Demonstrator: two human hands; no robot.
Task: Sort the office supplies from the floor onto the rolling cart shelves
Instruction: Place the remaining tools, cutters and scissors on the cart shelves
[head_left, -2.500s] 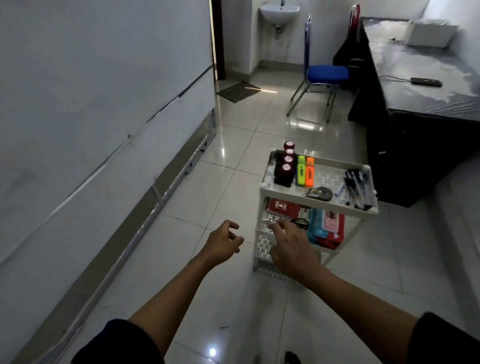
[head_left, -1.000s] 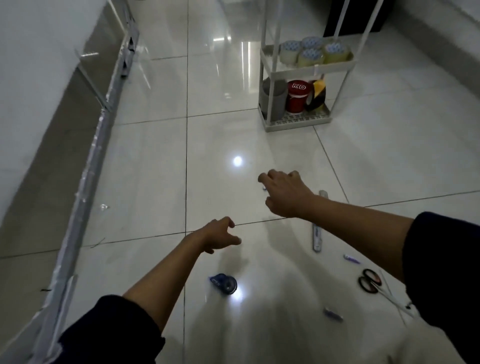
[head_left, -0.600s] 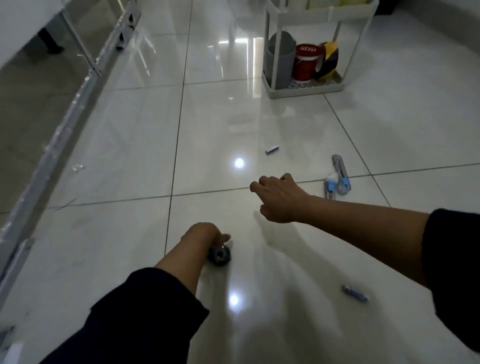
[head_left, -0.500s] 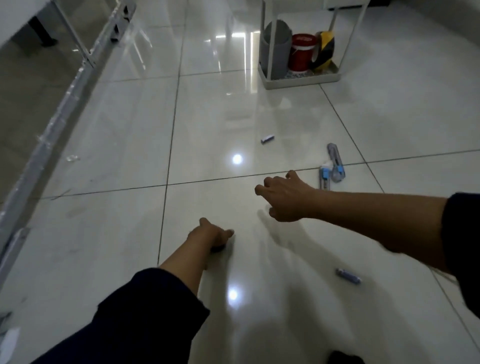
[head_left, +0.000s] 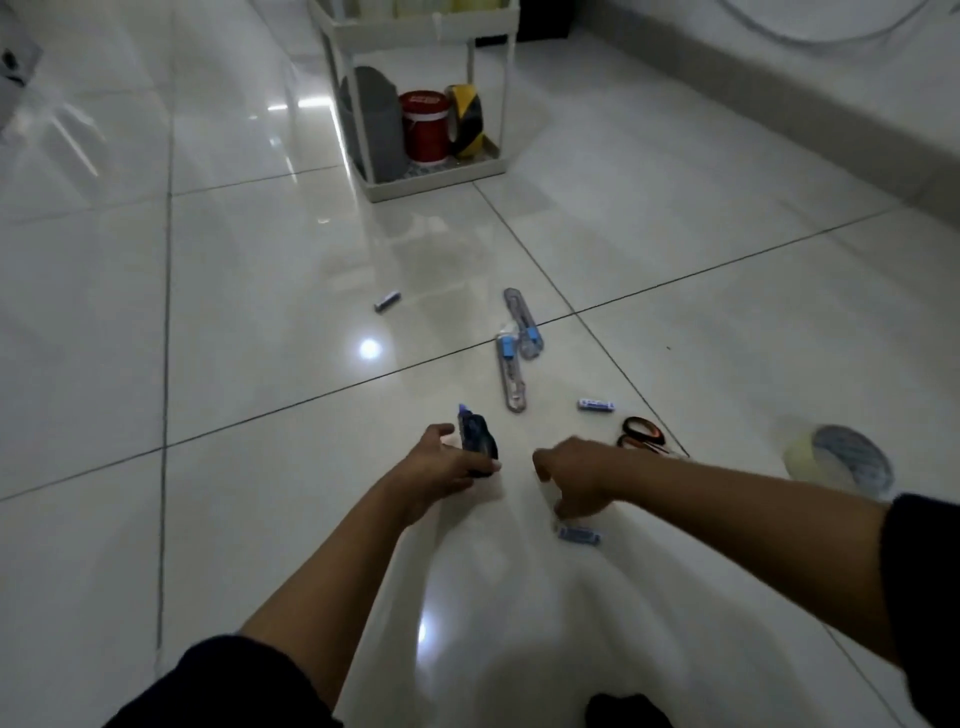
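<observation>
From the head view we see the left hand (head_left: 447, 467) clenched around a dark blue correction-tape dispenser (head_left: 477, 435), its grip holding the thing just above the floor (head_left: 234, 322). The right hand (head_left: 571, 480) reaches down with its fingers curled toward a small blue eraser (head_left: 579, 534) lying on the tile just below them; whether the fingertips touch it we cannot tell, and the grip holds nothing we can make out. Beyond the hands two clear utility knives (head_left: 511, 379) with blue sliders lie nearly end to end across a tile joint, and a second small blue piece (head_left: 596, 405) rests to their right. Scissors (head_left: 641, 436) with orange-and-black handles lie just behind the right forearm, and a roll of pale tape (head_left: 836, 460) sits farther right. Another small piece (head_left: 387, 301) lies alone near the middle of the floor. The rolling cart (head_left: 431, 179) stands well apart at the top (only its lower shelves show), its bottom shelf holding a grey container (head_left: 376, 122), a red tub (head_left: 425, 127) and a yellow-and-black tape roll (head_left: 466, 120).
</observation>
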